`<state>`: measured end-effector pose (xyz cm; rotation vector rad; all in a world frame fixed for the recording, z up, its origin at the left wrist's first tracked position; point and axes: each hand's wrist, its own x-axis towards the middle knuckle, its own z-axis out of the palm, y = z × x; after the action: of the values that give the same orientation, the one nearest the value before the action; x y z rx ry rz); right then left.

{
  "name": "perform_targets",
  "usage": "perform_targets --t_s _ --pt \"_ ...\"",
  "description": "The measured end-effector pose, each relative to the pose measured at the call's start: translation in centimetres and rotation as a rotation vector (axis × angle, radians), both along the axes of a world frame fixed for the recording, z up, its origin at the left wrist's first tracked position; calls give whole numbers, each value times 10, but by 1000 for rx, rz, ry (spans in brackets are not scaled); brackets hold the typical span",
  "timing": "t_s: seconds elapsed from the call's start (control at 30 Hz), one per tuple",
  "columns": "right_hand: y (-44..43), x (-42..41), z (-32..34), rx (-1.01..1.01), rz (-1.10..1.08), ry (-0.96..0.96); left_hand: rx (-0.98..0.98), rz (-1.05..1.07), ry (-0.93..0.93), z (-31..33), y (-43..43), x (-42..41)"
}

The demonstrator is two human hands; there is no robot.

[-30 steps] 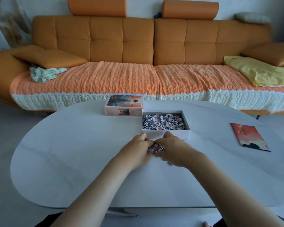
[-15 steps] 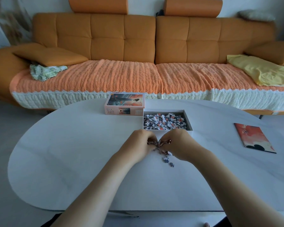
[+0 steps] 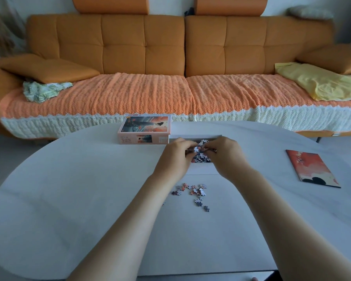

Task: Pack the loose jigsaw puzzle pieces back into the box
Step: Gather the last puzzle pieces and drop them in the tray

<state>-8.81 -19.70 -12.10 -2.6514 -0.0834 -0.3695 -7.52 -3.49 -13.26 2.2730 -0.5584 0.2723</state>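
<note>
Farthest left on the table (image 3: 69,179) I count one box lid (image 3: 145,128), picture side up, its right end against the single open box (image 3: 199,136). The left hand (image 3: 175,158) reaches in over the box's near wall, fingers curled round a clump of pieces (image 3: 200,152), which sits over the box interior, above the pieces already inside. The right hand (image 3: 227,157) mirrors it from the other side, fingers curled on the same clump, so both hands grip one load between them.

What the coming move turns on, as I judge it, is the scatter of loose pieces (image 3: 193,192) on the bare table. It lies on my side of the box, between the two forearms and closer to the left one. The patch is widest at the box side and trails toward me and rightward. I make it roughly a dozen to fifteen pieces; the smallest are too blurred to count exactly. So either hand must draw back toward me to reach them.

Far right lies one flat picture card (image 3: 310,168), well apart.
</note>
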Motion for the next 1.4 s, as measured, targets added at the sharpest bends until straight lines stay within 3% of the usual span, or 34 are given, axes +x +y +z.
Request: perform_targets --t_s 0.1,0.3,0.5,0.7,0.8,0.9,1.0,1.1,1.4 --pt "0 0 -10 -156 34 74 88 -65 2 -4 -4 0" --pt "-4 -4 -2 -37 28 -38 221 -3 -136 0 15 2" --pt "6 -19 -3 -134 144 137 393 -111 -136 -7 23 -9" --pt "2 -30 4 -57 216 -116 278 -107 -292 -2 41 -22" --pt "3 -41 8 -48 306 -70 247 -76 -115 5 57 -35" --pt "4 -54 10 -116 366 231 432 -117 176 3 78 -44" --pt "1 -62 4 -191 323 480 571 -147 317 -1 88 -54" --pt "2 -63 1 -187 275 534 538 -126 290 -6 88 -56" --pt "22 -58 -10 -60 191 381 371 -90 98 -20 54 -58"
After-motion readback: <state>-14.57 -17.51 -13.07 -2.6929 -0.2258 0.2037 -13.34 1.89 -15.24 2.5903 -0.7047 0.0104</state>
